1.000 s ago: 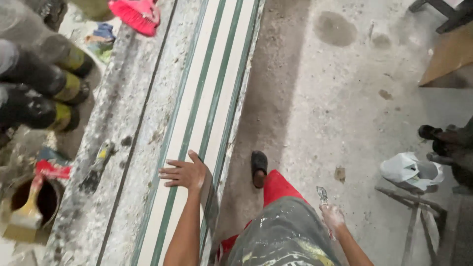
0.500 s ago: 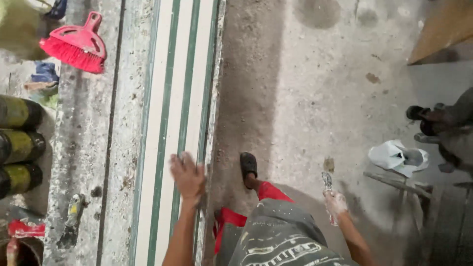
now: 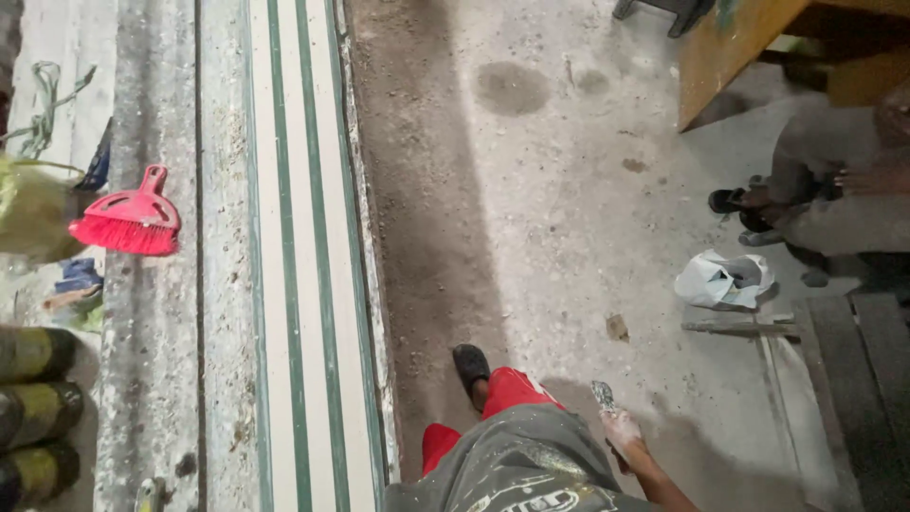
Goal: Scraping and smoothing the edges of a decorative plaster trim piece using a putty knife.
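Observation:
My right hand (image 3: 627, 433), dusted white, hangs by my hip over the concrete floor. It is closed on a small paint-flecked tool (image 3: 602, 393) whose tip sticks out forward; I cannot tell what kind of tool it is. My left hand is out of the picture. A long white board with green stripes (image 3: 303, 284) lies lengthwise to my left on a paint-spattered grey bench (image 3: 152, 360). My foot in a black sandal (image 3: 471, 366) stands close beside the bench edge.
A red hand brush (image 3: 128, 220) lies on the bench's left side. Several dark-and-yellow cylinders (image 3: 33, 412) lie at the lower left. On the floor to the right are a white plastic bag (image 3: 722, 280) and a seated person's sandalled feet (image 3: 749, 209). A wooden table (image 3: 730, 47) stands at top right.
My left hand has lifted off the striped board and left the view. The camera has moved forward along the bench, so the red brush now sits lower in the picture.

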